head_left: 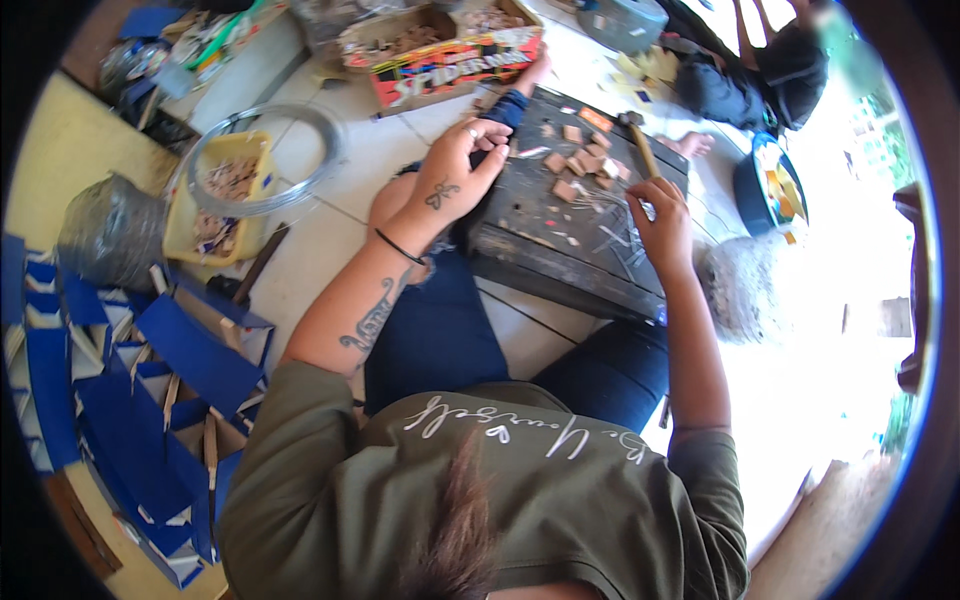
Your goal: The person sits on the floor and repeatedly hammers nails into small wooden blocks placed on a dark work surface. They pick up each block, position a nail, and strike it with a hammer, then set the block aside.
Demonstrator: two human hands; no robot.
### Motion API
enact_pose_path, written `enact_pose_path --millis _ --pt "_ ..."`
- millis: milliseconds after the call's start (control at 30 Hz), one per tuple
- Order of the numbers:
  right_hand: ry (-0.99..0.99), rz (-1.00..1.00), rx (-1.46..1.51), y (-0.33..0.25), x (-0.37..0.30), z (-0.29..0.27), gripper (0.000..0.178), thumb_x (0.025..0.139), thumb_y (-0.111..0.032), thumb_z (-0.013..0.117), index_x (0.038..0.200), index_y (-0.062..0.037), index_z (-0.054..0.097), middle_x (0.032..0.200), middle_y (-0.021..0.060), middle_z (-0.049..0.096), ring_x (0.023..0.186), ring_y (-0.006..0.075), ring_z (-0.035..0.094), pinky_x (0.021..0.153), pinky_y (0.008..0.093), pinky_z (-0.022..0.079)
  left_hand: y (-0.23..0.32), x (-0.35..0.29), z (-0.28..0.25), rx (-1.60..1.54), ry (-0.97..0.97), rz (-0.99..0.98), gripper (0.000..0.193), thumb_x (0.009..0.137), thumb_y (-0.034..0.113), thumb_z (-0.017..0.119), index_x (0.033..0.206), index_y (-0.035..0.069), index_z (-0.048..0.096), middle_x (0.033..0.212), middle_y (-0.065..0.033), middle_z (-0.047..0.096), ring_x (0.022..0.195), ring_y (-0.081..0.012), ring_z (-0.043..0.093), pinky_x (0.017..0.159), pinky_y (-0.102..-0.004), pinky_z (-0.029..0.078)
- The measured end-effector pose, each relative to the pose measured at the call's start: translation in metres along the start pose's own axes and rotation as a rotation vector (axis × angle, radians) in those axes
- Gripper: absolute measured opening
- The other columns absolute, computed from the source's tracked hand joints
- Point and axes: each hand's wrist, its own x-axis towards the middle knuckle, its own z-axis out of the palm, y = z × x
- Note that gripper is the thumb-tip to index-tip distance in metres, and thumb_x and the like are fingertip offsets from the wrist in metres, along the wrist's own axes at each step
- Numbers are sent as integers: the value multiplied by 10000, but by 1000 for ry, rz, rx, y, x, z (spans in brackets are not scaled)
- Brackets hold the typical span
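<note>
Before me stands a low, dark wooden table with a worn top. My left hand is over its left edge, a ring on one finger, the fingers curled towards the thumb; whatever they pinch is too small to make out. On the right side, my right hand has thumb and fingers drawn together beside a scatter of thin wire pieces. Whether a wire is between them cannot be seen. Several small wooden blocks lie loose in the middle. Behind them rests a hammer with a wooden handle.
Left of me are a coil of wire, a yellow basin of small pieces and a pile of blue folded pieces. A printed carton stands at the far side. Another person sits far right, near a dark bucket.
</note>
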Motion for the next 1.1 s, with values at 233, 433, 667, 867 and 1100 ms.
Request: enact_pose_path --millis 233,433,667,867,1100 --pt "122 574 750 11 -22 -5 105 935 -120 650 963 -19 665 833 6 671 706 49 589 591 213 433 -7 38 40 376 -121 157 249 856 90 665 1087 -3 657 988 -113 664 942 -266 635 868 -335 501" --pt "20 415 521 2 -43 7 123 935 -55 629 1052 -14 626 918 47 712 754 89 651 678 226 507 -33 73 78 790 -222 213 355 840 303 689 1112 75 703 1115 -84 637 1024 -282 569 900 -399 474" --pt "-27 561 687 4 -39 -2 120 890 -40 681 996 8 653 946 63 728 814 90 675 710 227 521 -18 79 79 642 -294 125 175 806 225 742 834 67 673 827 -63 680 881 -254 643 837 -395 489" --pt "35 608 964 -6 -35 -21 84 895 -72 684 951 -11 671 893 27 704 786 63 628 668 206 483 34 22 67 302 -235 250 107 799 131 724 827 57 652 784 -57 670 788 -245 650 789 -372 481" --pt "-30 564 849 -42 -48 -22 91 871 -34 704 946 -7 661 862 21 689 792 83 642 708 214 489 54 -56 82 238 -300 221 131 771 116 757 855 120 657 812 8 654 846 -205 614 921 -381 390"
